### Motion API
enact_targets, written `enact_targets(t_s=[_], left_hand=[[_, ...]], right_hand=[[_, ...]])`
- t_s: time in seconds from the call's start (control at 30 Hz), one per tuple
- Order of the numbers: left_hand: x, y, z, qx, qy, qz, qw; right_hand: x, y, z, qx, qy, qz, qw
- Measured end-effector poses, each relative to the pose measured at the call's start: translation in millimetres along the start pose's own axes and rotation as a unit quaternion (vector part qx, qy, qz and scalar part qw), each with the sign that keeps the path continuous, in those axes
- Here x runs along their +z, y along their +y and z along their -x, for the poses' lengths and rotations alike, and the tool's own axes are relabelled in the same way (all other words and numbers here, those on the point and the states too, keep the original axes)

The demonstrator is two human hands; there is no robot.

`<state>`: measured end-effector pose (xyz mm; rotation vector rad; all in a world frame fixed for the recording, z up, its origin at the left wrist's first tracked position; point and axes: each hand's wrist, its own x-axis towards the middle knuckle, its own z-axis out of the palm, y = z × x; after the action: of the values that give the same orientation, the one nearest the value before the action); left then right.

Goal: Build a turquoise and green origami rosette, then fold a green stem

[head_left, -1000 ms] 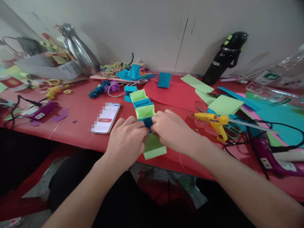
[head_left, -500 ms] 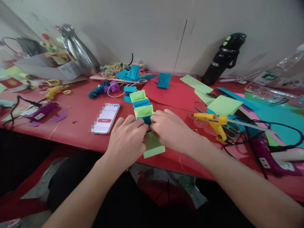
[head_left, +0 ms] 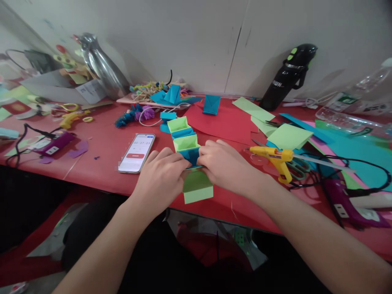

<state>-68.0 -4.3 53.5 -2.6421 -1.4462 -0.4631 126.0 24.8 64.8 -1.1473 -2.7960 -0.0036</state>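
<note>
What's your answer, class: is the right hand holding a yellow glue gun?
No, the right hand grips folded paper, and the nearest yellow glue gun lies apart from that hand.

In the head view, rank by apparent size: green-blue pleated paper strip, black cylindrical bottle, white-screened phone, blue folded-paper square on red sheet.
1. Paper strip, bottle: unsure; left hand and right hand partly cover strip.
2. Phone.
3. Blue square.

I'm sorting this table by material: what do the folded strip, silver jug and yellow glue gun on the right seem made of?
Folded strip: matte paper or thin card, by its crisp creases.
Silver jug: probably polished metal, from its bright reflections.
Yellow glue gun: likely smooth plastic, by its moulded, evenly coloured body.
</note>
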Motion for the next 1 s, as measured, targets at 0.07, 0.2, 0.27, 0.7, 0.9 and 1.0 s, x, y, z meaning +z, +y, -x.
enact_targets(t_s=[0.07,0.2,0.27,0.7,0.9,1.0], left_hand=[[-1.9,-1.5,1.4,0.0,-0.005,0.006,1.0],[-3.3,-4.2,3.5,-0.006,-0.008,0.036,0.999],[-2.4,-4.9,3.7,-0.007,-0.009,0.054,0.998],[0.4,-2.2,0.8,-0.019,-0.005,0.07,0.997],[1.1,-3.2,2.0,-0.008,0.029,0.053,0.998],[1.7,-3.9,1.8,-0.006,0.045,0.049,0.998]], right_hand=[[0.3,1.4,0.1,0.002,-0.005,-0.001,1.0],[1.8,4.4,0.3,-0.002,-0.008,-0.016,1.0],[1.6,4.7,0.5,-0.001,-0.008,-0.022,1.0],[5.1,-2.9,-7.5,-0.015,0.01,-0.019,1.0],[2.1,0.6,-5.4,-0.01,0.005,-0.035,0.999],[-2.2,1.0,-4.8,0.0,0.003,-0.044,0.999]])
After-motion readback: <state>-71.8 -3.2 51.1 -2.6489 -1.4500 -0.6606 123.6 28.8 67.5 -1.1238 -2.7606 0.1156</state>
